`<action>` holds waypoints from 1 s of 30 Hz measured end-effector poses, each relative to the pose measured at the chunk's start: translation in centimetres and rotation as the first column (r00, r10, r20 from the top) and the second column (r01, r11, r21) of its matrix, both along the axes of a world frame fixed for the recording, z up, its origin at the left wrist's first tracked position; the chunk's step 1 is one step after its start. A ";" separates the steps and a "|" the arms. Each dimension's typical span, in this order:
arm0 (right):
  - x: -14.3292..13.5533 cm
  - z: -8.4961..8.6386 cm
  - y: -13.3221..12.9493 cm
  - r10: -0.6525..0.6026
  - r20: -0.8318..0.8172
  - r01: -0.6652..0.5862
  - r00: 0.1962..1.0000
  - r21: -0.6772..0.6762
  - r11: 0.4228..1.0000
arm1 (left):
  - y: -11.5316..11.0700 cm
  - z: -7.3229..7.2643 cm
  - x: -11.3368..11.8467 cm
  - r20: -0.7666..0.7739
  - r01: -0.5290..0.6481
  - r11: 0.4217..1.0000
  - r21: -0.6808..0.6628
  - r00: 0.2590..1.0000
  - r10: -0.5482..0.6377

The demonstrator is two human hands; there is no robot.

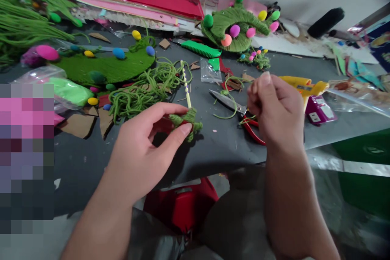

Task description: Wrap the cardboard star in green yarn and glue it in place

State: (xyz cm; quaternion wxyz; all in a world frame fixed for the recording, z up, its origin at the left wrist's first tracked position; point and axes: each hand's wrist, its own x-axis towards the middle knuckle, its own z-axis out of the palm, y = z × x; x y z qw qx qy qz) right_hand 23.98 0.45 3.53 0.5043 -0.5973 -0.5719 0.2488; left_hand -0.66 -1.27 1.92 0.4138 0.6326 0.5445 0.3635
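A small green yarn-wrapped piece (192, 118) with several points and a bit of red at its middle is pinched between the thumb and fingers of my left hand (146, 146). Raised to the right of it, my right hand (276, 109) is closed, fingers curled in; whatever it may hold is too small or hidden to name. Scissors with red handles (228, 100) lie on the table, partly behind my right hand. Just beyond the green piece lies a patterned stick (185, 85). A loose tangle of green yarn (137, 89) is beyond my left hand.
Green crescents with coloured balls lie at the left (106, 65) and the back (240, 24). A green cutter (201, 48), torn cardboard (77, 125) and a bag of green material (67, 89) are on the dark table (213, 150). A yellow glue gun (295, 83) is behind my right hand.
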 end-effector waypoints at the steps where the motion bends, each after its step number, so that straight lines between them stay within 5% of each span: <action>1: 0.2 0.2 -0.1 -0.021 0.062 0.020 0.998 0.021 1.000 | 0.1 0.1 0.0 0.024 -0.031 0.999 -0.008 0.999 0.031; 4: 0.3 0.7 -0.7 0.146 0.175 -0.143 0.974 -0.031 0.989 | 0.2 0.2 0.0 0.083 -0.085 0.996 -0.041 0.993 0.088; 8: -1.0 0.4 -0.9 0.488 0.103 -0.462 0.867 -0.201 0.863 | 0.2 0.1 0.1 0.143 -0.090 0.993 -0.072 0.985 0.100; 11: -1.8 0.1 -0.8 0.577 0.082 -0.552 0.813 -0.208 0.807 | 0.2 -0.2 0.1 0.181 -0.097 0.992 -0.078 0.977 0.110; 13: -1.9 0.1 -0.6 0.499 0.118 -0.474 0.859 -0.187 0.861 | 0.3 -0.3 0.1 0.196 -0.110 0.990 -0.090 0.972 0.126; 18: 0.3 0.2 -0.2 0.031 0.170 -0.024 0.985 -0.046 0.999 | 0.3 -0.3 -0.2 0.255 -0.151 0.981 -0.123 0.950 0.178; 21: 2.4 0.1 0.3 -0.237 0.063 0.231 0.970 0.095 0.968 | 0.3 -0.4 -0.3 0.272 -0.158 0.978 -0.137 0.943 0.190; 24: 3.6 0.2 0.7 -0.404 -0.003 0.386 0.915 0.299 0.872 | 0.2 -0.6 -0.4 0.280 -0.167 0.976 -0.143 0.939 0.202; 27: 3.2 0.7 0.3 -0.348 0.006 0.319 0.938 0.384 0.866 | 0.3 -0.7 -0.3 0.295 -0.172 0.976 -0.130 0.933 0.204; 30: 1.7 1.2 -0.8 0.032 -0.018 -0.029 0.999 0.167 0.986 | 0.3 -0.7 0.0 0.298 -0.157 0.978 -0.139 0.935 0.192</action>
